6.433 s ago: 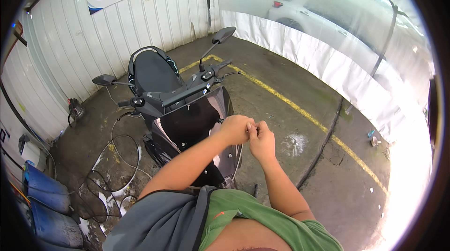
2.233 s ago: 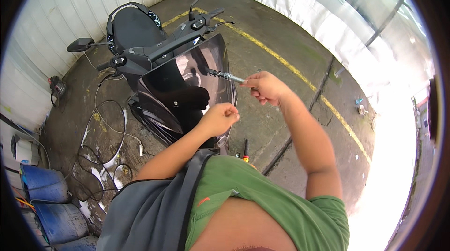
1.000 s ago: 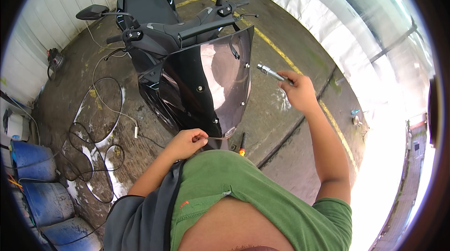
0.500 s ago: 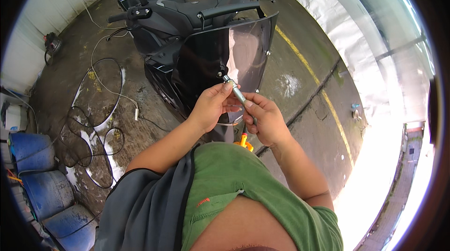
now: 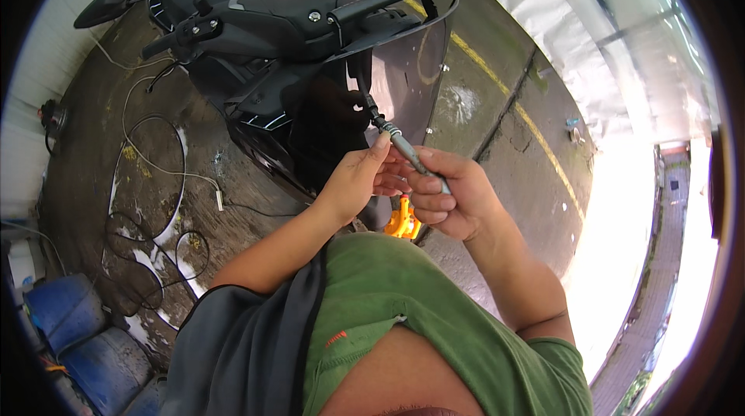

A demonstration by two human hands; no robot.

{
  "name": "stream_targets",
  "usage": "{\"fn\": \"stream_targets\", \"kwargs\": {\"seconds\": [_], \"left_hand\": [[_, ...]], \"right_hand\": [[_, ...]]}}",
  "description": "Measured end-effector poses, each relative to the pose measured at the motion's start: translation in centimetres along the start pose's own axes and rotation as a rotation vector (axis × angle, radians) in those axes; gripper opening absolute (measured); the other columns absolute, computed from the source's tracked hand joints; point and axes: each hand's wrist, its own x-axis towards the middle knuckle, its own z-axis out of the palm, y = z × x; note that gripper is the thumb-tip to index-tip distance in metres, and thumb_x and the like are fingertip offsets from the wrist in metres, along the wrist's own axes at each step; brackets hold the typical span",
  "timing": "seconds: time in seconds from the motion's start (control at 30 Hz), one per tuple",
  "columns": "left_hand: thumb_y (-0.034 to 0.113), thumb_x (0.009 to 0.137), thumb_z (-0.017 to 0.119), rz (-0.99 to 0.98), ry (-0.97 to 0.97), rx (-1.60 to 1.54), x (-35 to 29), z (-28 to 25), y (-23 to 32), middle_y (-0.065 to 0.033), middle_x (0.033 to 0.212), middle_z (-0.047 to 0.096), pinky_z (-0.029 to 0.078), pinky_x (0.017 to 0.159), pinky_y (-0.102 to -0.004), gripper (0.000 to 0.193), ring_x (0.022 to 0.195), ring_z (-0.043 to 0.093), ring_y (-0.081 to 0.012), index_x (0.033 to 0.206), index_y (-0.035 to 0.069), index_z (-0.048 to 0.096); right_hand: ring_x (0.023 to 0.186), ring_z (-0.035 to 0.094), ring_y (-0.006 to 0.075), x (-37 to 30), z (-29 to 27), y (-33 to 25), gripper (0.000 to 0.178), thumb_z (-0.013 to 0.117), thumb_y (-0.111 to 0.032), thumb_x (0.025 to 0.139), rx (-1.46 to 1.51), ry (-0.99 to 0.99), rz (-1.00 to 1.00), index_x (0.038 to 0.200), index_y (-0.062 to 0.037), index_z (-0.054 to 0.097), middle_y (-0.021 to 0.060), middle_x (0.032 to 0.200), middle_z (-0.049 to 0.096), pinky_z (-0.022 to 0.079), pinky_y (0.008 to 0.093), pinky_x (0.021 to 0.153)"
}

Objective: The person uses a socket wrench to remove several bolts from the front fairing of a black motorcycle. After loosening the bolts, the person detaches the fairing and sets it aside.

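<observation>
A silver rod-shaped hand tool (image 5: pixel 407 152) slants from the scooter's windscreen down to my right hand. My right hand (image 5: pixel 459 192) wraps its fingers round the tool's lower end. Nearer the front, my left hand (image 5: pixel 351 183) has its thumb on the tool, by a shiny ringed collar; its other fingers curl beneath. Beyond the collar a dark tip reaches toward the dark tinted windscreen (image 5: pixel 403 78). Dark reflections there hide whether the tip sits on a fastener. The black scooter (image 5: pixel 268 24) stands before me, its front toward me.
An orange object (image 5: pixel 402 222) is low by the scooter's front. Loose cables (image 5: pixel 185 160) loop over the stained floor at left. Blue barrels (image 5: pixel 66 315) stand at lower left. A mirror (image 5: pixel 109 6) sticks out from the handlebar. White sheeting (image 5: pixel 535 16) runs along the right.
The scooter has shifted left and up in my view. My right hand has closed further round the tool's lower end and sits slightly farther right. My left thumb stays near its front.
</observation>
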Motion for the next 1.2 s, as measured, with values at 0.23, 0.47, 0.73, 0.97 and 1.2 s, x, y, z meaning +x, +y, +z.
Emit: {"fn": "stream_targets", "kwargs": {"seconds": [0.23,0.47,0.73,0.97,1.2], "left_hand": [[0.014,0.094,0.062,0.466,0.03,0.768,-2.6,-1.9,0.4,-0.0089,0.099,0.068,0.054,0.069,-0.0285,0.022,0.082,0.068,-0.0175,0.109,-0.001,0.064],[-0.004,0.076,0.069,1.071,0.001,1.218,-0.2,-0.3,3.3,-0.0093,0.102,0.061,0.053,0.064,-0.0343,0.021,0.077,0.065,-0.0268,0.095,0.001,0.062],[0.001,0.075,0.068,1.065,-0.097,1.506,0.8,-0.1,5.3,-0.0077,0.1,0.068,0.056,0.067,-0.0345,0.024,0.08,0.068,-0.0263,0.098,0.003,0.066],[0.005,0.076,0.072,1.062,-0.106,1.44,1.0,-0.9,5.4,-0.0129,0.107,0.071,0.06,0.074,-0.0335,0.025,0.086,0.072,-0.0268,0.1,-0.001,0.068],[-0.006,0.075,0.073,0.765,0.004,1.34,0.1,-0.6,5.9,-0.0131,0.11,0.072,0.059,0.069,-0.0273,0.033,0.079,0.071,-0.0174,0.107,0.002,0.068]], "right_hand": [[0.042,0.034,0.0059,0.6,1.1,0.5,0.027,0.049,-0.015,0.1,-0.564,0.229,-0.178,0.122,-0.0002,0.056,-0.0014,0.061,0.044,0.027,0.0235,0.039],[0.038,0.04,0.0092,1.0,2.1,1.7,0.021,0.057,-0.009,0.094,-0.483,0.447,-0.405,0.111,0.0017,0.055,0.007,0.071,0.058,0.03,0.0218,0.035],[0.079,0.059,0.0185,3.6,-1.3,7.3,0.014,0.059,-0.009,0.093,-0.522,0.462,-1.307,0.103,-0.0005,0.054,0.0108,0.087,0.061,0.049,0.0307,0.072],[0.083,0.056,0.026,9.9,-0.4,8.5,0.024,0.053,-0.025,0.099,-0.027,-0.241,-1.789,0.09,-0.0026,0.054,0.0102,0.08,0.057,0.038,0.0508,0.101],[0.056,0.048,0.0192,11.1,-1.9,5.4,0.038,0.057,-0.031,0.099,-0.36,-0.481,-2.041,0.071,-0.0065,0.047,0.0054,0.063,0.052,0.044,0.0396,0.067]]}}
